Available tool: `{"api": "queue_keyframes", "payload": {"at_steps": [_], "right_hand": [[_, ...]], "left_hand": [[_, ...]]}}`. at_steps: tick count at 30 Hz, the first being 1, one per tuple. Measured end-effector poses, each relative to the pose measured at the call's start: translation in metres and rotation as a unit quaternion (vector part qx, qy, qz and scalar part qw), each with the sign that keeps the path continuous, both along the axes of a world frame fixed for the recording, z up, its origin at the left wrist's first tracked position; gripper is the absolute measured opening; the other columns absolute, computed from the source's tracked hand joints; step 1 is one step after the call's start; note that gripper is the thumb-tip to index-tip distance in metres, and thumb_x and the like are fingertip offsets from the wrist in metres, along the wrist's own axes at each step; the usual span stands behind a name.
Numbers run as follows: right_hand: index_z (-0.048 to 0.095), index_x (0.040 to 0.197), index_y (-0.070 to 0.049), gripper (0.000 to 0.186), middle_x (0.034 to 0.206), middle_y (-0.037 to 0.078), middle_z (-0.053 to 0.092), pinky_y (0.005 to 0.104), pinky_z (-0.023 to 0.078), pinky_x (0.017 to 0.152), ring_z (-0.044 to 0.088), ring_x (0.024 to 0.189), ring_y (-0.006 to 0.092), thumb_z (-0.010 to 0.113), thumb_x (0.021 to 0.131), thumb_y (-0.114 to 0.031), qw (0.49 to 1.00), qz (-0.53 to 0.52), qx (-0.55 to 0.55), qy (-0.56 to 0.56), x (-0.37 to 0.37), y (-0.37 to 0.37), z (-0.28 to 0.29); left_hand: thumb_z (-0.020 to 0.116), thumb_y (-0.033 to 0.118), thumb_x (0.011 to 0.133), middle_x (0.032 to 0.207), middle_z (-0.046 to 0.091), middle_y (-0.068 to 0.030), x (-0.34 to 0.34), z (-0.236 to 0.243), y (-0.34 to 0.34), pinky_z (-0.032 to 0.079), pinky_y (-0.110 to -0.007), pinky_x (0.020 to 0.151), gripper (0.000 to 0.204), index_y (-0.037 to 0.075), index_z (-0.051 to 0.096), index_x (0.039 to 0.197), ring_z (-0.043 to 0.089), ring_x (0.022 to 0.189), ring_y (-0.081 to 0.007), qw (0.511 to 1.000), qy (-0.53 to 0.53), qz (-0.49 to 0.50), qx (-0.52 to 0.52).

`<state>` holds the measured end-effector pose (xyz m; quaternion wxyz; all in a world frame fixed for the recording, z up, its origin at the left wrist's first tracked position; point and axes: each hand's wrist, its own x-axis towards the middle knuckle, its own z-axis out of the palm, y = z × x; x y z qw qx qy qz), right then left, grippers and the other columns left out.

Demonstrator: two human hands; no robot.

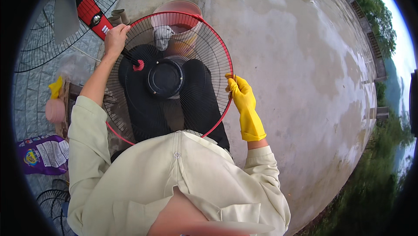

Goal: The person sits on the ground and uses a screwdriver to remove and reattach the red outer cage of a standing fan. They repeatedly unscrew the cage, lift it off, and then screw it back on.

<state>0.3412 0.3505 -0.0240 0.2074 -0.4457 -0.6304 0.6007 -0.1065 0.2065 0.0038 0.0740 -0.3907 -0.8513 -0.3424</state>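
The fan guard (174, 74) lies on the person's lap, a bucket (180, 11) behind it, a bag (43, 153) at left.

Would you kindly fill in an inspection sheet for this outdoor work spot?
Surface: wet, patchy concrete floor.
Job's things: round fan grille with red rim, held over the lap; dark brush on its wires.
Clutter: pink bucket with a cloth, second grille, purple packet.
Grippers: left hand, bare, grips the brush; right hand, in a yellow glove, holds the rim.
Cables: nothing seen.
Surroundings: trees beyond the edge.
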Motion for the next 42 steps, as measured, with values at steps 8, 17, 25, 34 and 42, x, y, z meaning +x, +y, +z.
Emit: {"api": "queue_keyframes", "payload": {"at_steps": [8,17,25,34,42], "right_hand": [[0.057,0.127,-0.01,0.039,0.073,0.001,0.062,0.0234,0.042,0.056,0.052,0.055,0.0079,0.059,0.094,-0.031,0.989,0.009,0.029,-0.144,0.004,-0.063,0.006],[0.044,0.135,0.0,0.051,0.076,0.003,0.066,0.0209,0.037,0.048,0.05,0.05,0.0071,0.059,0.094,-0.026,0.994,0.018,-0.106,-0.028,-0.025,-0.079,0.009],[0.053,0.127,-0.007,0.042,0.055,0.001,0.053,0.022,0.026,0.035,0.037,0.036,0.007,0.062,0.092,-0.027,0.99,-0.055,-0.131,-0.01,-0.032,-0.085,0.013],[0.05,0.128,-0.006,0.04,0.07,0.004,0.062,0.0187,0.029,0.038,0.043,0.044,0.0045,0.061,0.091,-0.011,0.991,-0.121,-0.055,0.005,-0.03,-0.08,-0.002],[0.05,0.128,-0.001,0.036,0.076,0.006,0.062,0.0195,0.041,0.049,0.053,0.054,0.0075,0.057,0.092,-0.006,0.992,-0.112,0.051,-0.003,-0.017,-0.076,-0.008]], "left_hand": [[0.058,0.037,0.089,0.062,0.064,-0.0072,-0.025,-0.012,-0.02,0.046,-0.038,0.059,0.03,0.01,0.07,0.083,0.064,0.062,-0.0229,0.994,-0.034,0.103,-0.023],[0.061,0.038,0.087,0.071,0.068,-0.0065,-0.034,-0.036,-0.039,0.048,-0.04,0.065,0.026,0.015,0.072,0.084,0.067,0.071,-0.0244,0.96,-0.155,0.23,-0.034],[0.063,0.041,0.085,0.085,0.069,-0.0109,-0.027,-0.029,-0.037,0.05,-0.043,0.07,0.028,0.015,0.072,0.083,0.066,0.082,-0.0309,0.958,-0.149,0.238,-0.058],[0.059,0.027,0.091,0.068,0.067,-0.005,-0.003,-0.02,-0.062,0.049,-0.031,0.06,0.022,0.006,0.068,0.089,0.065,0.062,-0.0152,0.981,-0.149,0.119,0.036],[0.055,0.02,0.095,0.08,0.066,-0.0052,0.018,-0.019,-0.086,0.049,-0.024,0.06,0.023,0.0,0.064,0.103,0.062,0.07,-0.0101,0.976,-0.169,0.033,0.132]]}}
